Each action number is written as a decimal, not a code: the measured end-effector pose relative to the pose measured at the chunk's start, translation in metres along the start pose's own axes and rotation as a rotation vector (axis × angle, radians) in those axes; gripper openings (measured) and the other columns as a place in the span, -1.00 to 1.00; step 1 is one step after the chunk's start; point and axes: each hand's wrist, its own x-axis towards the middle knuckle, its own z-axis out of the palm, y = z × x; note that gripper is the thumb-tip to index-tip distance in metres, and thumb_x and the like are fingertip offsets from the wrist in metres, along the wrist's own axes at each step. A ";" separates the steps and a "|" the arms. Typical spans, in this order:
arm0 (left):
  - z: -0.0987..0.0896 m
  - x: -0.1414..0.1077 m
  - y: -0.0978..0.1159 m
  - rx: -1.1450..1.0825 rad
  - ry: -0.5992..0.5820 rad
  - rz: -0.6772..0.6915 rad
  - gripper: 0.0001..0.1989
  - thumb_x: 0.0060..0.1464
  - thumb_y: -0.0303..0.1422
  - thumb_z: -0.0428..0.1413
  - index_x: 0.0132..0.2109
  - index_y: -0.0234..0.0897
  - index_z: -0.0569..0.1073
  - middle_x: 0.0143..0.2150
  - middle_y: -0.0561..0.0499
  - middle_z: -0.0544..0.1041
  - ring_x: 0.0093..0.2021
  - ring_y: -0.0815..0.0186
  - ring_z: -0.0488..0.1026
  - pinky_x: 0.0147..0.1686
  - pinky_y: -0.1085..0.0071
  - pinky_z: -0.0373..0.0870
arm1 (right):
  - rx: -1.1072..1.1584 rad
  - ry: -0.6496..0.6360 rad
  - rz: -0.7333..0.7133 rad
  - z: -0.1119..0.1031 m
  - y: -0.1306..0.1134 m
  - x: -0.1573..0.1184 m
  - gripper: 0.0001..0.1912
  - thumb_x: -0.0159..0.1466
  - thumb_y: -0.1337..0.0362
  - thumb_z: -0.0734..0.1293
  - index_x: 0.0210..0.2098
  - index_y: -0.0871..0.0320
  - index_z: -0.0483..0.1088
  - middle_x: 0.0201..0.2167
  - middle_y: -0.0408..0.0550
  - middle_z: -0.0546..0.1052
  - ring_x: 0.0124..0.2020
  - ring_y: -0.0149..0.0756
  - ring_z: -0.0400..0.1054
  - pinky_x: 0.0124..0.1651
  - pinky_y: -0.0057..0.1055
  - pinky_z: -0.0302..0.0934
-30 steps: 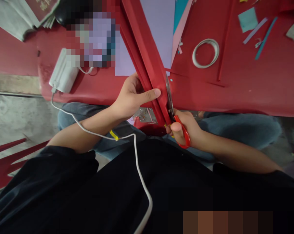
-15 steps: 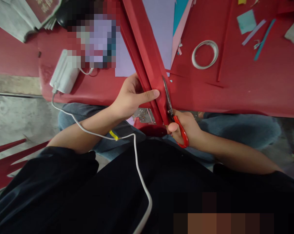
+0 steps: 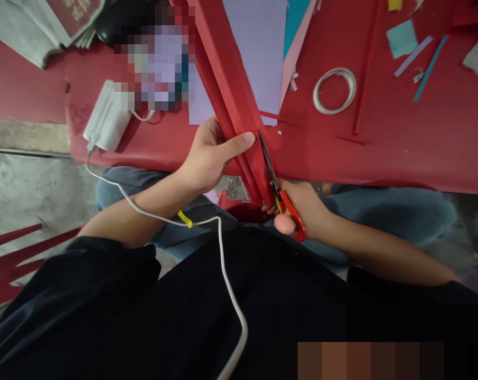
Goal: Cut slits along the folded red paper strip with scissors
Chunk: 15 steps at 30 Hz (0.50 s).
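My left hand (image 3: 211,155) pinches a long folded strip of red paper (image 3: 233,89), thumb on top and fingers hidden beneath. The strip slants from the top of the view down toward my lap. In my right hand (image 3: 302,203) is a pair of scissors (image 3: 288,211) with red handles, my thumb and fingers around them. Their blades lie along the strip's right edge, just below my left thumb. Whether the blades are fully closed I cannot tell.
Sheets of lilac paper (image 3: 258,58) lie on the red table (image 3: 381,163) behind the strip. A roll of tape (image 3: 317,100) and paper scraps (image 3: 401,39) are to the right. A white power bank (image 3: 106,119) stands left, its white cable (image 3: 225,264) running across my arm and body.
My left hand and the strip have shifted slightly left and up. The scissor blades now point more to the left, across the strip's edge, and the handles show a little yellow inside.
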 end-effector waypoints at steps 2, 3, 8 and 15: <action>-0.001 0.000 -0.001 0.034 -0.016 -0.007 -0.53 0.10 -0.02 0.53 0.01 -0.16 0.66 -0.01 0.00 0.75 0.37 -0.14 0.64 0.33 -0.08 0.70 | -0.024 0.007 -0.046 -0.002 0.000 0.002 -0.25 0.31 -0.43 0.44 0.03 0.15 0.53 -0.40 -0.04 0.66 -0.42 -0.08 0.56 -0.28 -0.23 0.39; -0.001 0.000 -0.001 0.048 -0.021 -0.009 -0.52 0.10 0.00 0.53 0.01 -0.17 0.65 -0.01 -0.02 0.74 0.39 -0.17 0.62 0.33 -0.10 0.70 | -0.050 0.019 -0.074 -0.003 -0.001 0.003 -0.25 0.32 -0.41 0.44 0.07 0.16 0.54 -0.40 -0.05 0.64 -0.40 -0.06 0.56 -0.26 -0.22 0.38; -0.004 0.001 -0.006 0.110 -0.021 0.027 -0.44 0.07 0.04 0.53 0.05 -0.18 0.63 -0.01 -0.04 0.73 0.39 -0.20 0.62 0.31 -0.14 0.70 | -0.114 0.052 -0.125 -0.003 -0.004 0.007 -0.19 0.34 -0.44 0.38 0.18 0.14 0.53 -0.29 0.04 0.68 -0.26 0.09 0.60 -0.08 -0.09 0.44; -0.006 0.003 -0.015 0.168 -0.022 0.035 -0.31 -0.03 0.08 0.57 0.10 -0.18 0.57 0.03 -0.07 0.73 0.34 -0.18 0.65 0.31 -0.13 0.68 | -0.125 0.074 -0.113 0.002 0.001 0.007 0.20 0.21 -0.77 0.05 0.18 0.17 0.52 0.02 0.32 0.71 0.02 0.37 0.62 0.13 0.15 0.44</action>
